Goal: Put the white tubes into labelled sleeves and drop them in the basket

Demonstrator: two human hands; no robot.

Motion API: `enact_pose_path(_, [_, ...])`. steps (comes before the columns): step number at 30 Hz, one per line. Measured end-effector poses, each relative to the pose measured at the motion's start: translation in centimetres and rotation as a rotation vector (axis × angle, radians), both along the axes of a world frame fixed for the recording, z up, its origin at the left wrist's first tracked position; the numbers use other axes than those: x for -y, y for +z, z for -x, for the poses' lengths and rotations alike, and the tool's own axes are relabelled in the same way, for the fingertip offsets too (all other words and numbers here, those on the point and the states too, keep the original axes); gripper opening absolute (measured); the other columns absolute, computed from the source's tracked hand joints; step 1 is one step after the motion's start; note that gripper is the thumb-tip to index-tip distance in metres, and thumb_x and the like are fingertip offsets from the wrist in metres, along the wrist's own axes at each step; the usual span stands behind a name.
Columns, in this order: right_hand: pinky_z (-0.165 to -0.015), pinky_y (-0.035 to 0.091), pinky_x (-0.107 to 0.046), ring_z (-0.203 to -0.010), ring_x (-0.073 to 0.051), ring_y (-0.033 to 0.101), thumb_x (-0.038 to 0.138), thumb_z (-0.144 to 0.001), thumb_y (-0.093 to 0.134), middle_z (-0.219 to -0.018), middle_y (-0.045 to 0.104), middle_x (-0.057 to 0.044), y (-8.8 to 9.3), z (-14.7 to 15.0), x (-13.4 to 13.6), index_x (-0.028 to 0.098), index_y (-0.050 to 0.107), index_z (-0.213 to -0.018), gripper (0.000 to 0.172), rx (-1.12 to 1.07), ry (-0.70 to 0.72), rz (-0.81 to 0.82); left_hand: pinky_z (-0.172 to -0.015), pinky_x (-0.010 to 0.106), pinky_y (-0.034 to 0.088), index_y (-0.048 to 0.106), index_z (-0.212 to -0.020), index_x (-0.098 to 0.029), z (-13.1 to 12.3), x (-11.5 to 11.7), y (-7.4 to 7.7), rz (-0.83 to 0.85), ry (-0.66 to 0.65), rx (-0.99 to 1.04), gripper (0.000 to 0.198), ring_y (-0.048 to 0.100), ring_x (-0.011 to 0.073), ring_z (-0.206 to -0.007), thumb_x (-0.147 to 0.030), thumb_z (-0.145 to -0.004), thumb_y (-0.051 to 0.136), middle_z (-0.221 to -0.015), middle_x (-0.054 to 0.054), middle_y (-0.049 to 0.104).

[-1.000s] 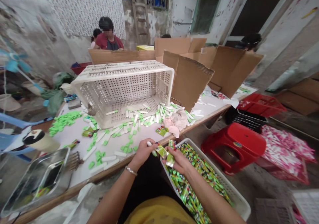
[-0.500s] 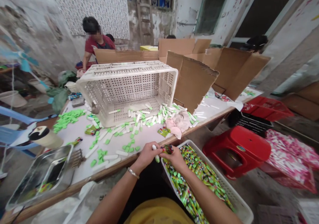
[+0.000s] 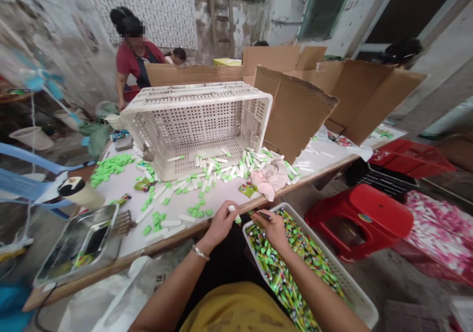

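Observation:
My left hand (image 3: 219,226) is closed round a small white tube with a green cap (image 3: 232,208), held just off the table's front edge. To its right, my right hand (image 3: 275,231) pinches a thin dark printed piece, perhaps a wrapper (image 3: 264,216); its exact kind is unclear. The two hands are apart. Below my right hand is a white plastic crate (image 3: 356,292) full of tubes in bright printed green wrapping. On the table (image 3: 121,218), white tubes (image 3: 172,223) and loose green caps (image 3: 114,167) lie scattered.
A white basket (image 3: 185,91) lies on its side on the table, tubes spilling from its mouth. Near it are a pink cloth (image 3: 271,174), cardboard sheets (image 3: 295,110) and a metal tray (image 3: 79,243). A red stool (image 3: 369,214) stands at right. A co-worker (image 3: 135,61) is behind.
My hands have moved apart; the printed piece, earlier close beside the tube, is now away from it in my right hand. The view has shifted slightly, and the co-worker behind stands more upright.

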State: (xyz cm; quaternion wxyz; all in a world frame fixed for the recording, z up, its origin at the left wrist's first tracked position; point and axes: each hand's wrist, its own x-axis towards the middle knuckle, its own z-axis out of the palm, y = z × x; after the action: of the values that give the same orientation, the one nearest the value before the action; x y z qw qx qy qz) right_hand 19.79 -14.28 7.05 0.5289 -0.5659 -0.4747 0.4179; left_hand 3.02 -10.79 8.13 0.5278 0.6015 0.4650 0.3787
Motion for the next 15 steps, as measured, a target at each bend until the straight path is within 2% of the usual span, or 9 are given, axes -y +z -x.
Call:
enact_pose_path(4, [-0.062,0.046,-0.031,-0.064,-0.02,0.06,0.043,-0.064,0.067,-0.067,0.068,-0.004,-0.7,-0.1,-0.3,0.018,0.069,-0.071,0.026,-0.18,0.003,0.103,-0.049,0.019,0.034,0.051,-0.093,-0.018,0.2,-0.1,0.6,-0.036,0.065,-0.001,0.023,0.042,0.0074,-0.049,-0.035,-0.08,0.047,-0.058,-0.006,0.046])
enact_pose_path(8, [-0.059,0.044,-0.03,-0.058,-0.017,0.058,0.041,-0.059,0.072,-0.065,0.068,-0.004,-0.8,0.2,-0.3,0.016,0.068,-0.067,0.027,-0.35,0.055,0.179,-0.053,0.02,0.038,0.054,-0.09,-0.017,-0.2,0.0,1.5,-0.022,-0.05,0.025,0.022,0.049,0.0094,-0.055,-0.034,-0.076,0.053,-0.063,-0.003,0.054])
enact_pose_path(11, [-0.055,0.041,-0.026,-0.053,-0.013,0.052,0.041,-0.057,0.073,-0.057,0.063,-0.001,-0.4,0.6,-0.1,0.014,0.065,-0.061,0.028,-0.339,0.112,0.183,-0.053,0.02,0.038,0.057,-0.077,-0.014,-0.7,0.1,1.5,-0.013,-0.147,-0.004,0.019,0.05,0.0098,-0.056,-0.033,-0.072,0.057,-0.061,-0.001,0.057])
enact_pose_path(15, [-0.058,0.041,-0.026,-0.055,-0.013,0.051,0.039,-0.056,0.074,-0.06,0.062,0.0,0.5,0.6,0.0,0.014,0.064,-0.066,0.029,-0.242,0.148,0.175,-0.049,0.019,0.036,0.056,-0.064,-0.013,-1.1,0.2,0.7,0.026,-0.129,-0.056,0.017,0.047,0.0088,-0.049,-0.029,-0.07,0.057,-0.053,-0.002,0.055])
